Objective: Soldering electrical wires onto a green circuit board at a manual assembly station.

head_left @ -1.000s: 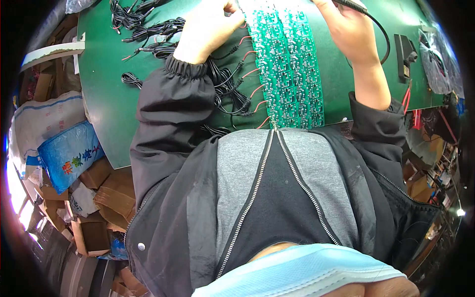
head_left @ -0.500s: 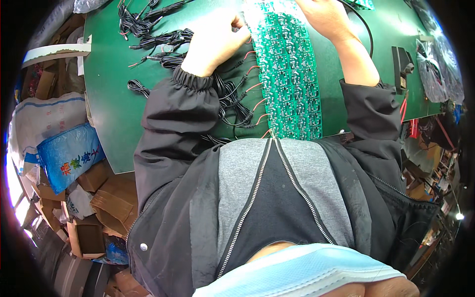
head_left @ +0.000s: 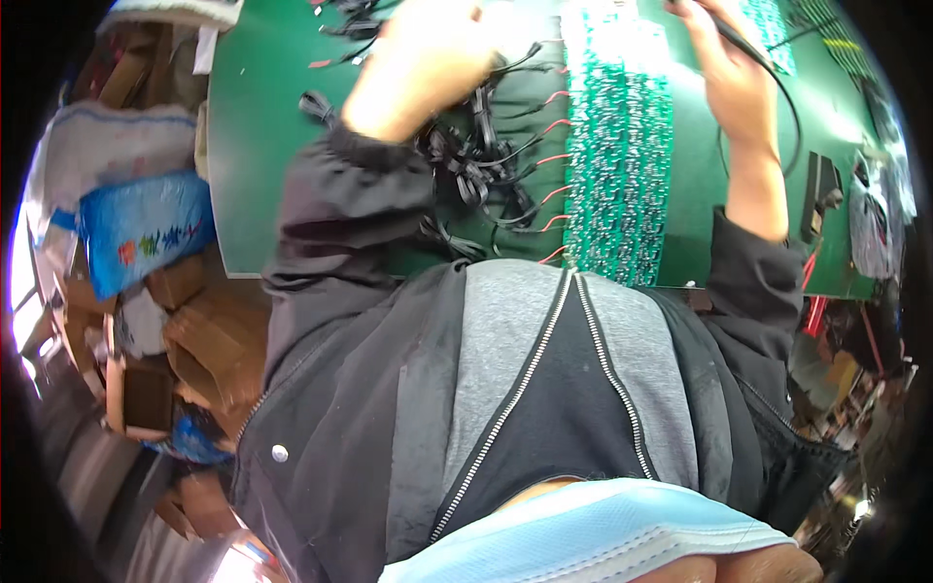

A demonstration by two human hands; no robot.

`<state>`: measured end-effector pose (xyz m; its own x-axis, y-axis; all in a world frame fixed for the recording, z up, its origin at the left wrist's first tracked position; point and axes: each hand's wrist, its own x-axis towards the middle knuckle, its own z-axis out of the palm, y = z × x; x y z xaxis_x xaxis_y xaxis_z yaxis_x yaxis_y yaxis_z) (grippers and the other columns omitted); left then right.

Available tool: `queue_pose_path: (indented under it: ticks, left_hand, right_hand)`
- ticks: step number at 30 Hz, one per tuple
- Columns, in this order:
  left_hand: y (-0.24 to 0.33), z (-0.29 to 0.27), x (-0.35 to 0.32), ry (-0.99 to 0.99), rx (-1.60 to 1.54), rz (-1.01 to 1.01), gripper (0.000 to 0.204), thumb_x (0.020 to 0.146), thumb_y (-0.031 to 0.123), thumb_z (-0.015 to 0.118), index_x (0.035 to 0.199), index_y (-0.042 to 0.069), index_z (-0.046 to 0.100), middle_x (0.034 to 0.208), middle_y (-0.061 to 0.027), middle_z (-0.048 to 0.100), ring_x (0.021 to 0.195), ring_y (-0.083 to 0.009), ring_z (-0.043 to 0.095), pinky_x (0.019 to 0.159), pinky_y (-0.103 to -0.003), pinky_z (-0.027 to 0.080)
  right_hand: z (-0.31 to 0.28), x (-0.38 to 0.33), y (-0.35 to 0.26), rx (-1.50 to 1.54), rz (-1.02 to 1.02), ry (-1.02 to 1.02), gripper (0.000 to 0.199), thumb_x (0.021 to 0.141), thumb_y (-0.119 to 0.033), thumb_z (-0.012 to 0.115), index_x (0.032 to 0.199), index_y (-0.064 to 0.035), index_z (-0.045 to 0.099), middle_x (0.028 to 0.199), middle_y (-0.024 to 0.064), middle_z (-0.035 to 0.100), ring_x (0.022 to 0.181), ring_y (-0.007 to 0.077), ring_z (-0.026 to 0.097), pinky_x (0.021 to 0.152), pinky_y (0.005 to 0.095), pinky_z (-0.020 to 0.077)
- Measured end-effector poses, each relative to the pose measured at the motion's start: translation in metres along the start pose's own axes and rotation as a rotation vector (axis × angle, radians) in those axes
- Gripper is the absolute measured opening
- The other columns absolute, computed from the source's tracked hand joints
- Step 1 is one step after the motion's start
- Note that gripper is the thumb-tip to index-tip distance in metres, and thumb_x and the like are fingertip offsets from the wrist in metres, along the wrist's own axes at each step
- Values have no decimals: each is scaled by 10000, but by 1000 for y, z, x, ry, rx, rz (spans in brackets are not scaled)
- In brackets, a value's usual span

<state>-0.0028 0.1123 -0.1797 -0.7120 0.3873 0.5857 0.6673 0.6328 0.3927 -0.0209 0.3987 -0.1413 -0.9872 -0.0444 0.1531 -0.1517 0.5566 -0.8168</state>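
A long panel of joined green circuit boards (head_left: 618, 175) lies on the green table, with short red wires along its left edge. My left hand (head_left: 428, 58) is left of the panel, over bundled black cables (head_left: 476, 160). Glare and blur wash out its fingers, so their grip does not show. To the right of the panel, my right hand (head_left: 734, 83) is closed around a dark handle-like tool (head_left: 731, 35) near the top edge. A black cord loops down from it beside my wrist; its tip is not visible.
More green boards (head_left: 771, 34) lie at the upper right. A black object (head_left: 821, 189) and clear plastic bags (head_left: 875, 228) sit near the table's right side. Left of the table (head_left: 243, 214) are a blue bag (head_left: 146, 228), a white sack (head_left: 117, 146) and open cardboard boxes (head_left: 209, 350).
The view has shifted, so the table and panel appear farther right. My right hand has moved right, away from the panel's top, and the tool in it now shows. My left hand has moved up.
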Motion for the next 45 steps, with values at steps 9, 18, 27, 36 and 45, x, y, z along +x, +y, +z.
queue_pose_path:
  ticks: [9,18,27,36,45]
  left_hand:
    - [-23,-111,-117,-358,183,-330,208,950,148,684,1128,40,704,1088,-103,715,1030,-265,673,924,-345,517]
    - [-29,-109,-146,-480,373,-252,103,871,91,689,946,43,636,934,-100,655,926,-316,640,832,-405,513]
    - [-29,-72,-127,-398,383,-430,264,935,243,709,1098,40,674,1051,-145,672,940,-303,673,831,-385,539]
    - [-31,-99,-71,-160,-389,-717,115,958,105,683,1003,6,647,967,3,682,867,-46,592,767,-206,454]
    - [-16,32,33,-223,-139,-389,218,925,210,667,959,-5,686,866,-183,700,817,-328,686,750,-394,529]
  right_hand:
    - [-31,-67,30,186,-158,99,303,1072,-176,568,1256,45,662,1140,161,737,1087,211,701,967,312,503]
    - [-29,-90,14,328,-232,91,263,1047,-124,598,1224,58,668,1070,150,745,1027,197,707,943,297,524]
    - [-30,-97,5,290,-211,82,311,1070,-173,560,1259,55,656,1113,168,749,1056,204,698,954,317,492]
    - [-46,-100,18,261,-213,116,319,1068,-182,567,1262,54,655,1101,163,752,1059,193,696,929,303,487]
    - [-33,-78,20,305,-158,49,289,1067,-166,573,1261,31,655,1102,144,751,1067,172,693,941,281,490]
